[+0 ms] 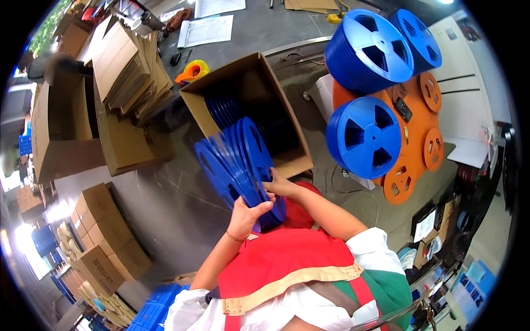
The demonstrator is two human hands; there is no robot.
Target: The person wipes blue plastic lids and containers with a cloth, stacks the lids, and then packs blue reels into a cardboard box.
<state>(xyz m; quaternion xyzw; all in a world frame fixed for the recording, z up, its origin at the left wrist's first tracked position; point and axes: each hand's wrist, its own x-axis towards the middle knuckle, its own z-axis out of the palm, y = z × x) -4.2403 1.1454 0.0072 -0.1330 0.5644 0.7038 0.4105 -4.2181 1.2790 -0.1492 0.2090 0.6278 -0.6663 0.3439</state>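
A bundle of blue plastic reels (251,151) is held in front of my body, tilted on edge and fanned apart at the top. My left hand (244,217) grips its lower near side, thumb across the rims. My right hand (280,185) is closed on the right side of the same bundle, some of its fingers hidden behind the rims. Just beyond, an open cardboard box (199,113) has more blue reels (222,110) standing at its left inside; its right interior is dark. The bundle's upper edge overlaps the box opening.
Tall stacks of blue reels (372,135) stand on an orange surface (411,118) at right, beside orange reels (432,92). Folded cardboard (124,71) is piled at left. Orange-yellow tape (193,71) and papers (205,31) lie on the dark bench. Closed cartons (107,231) stand lower left.
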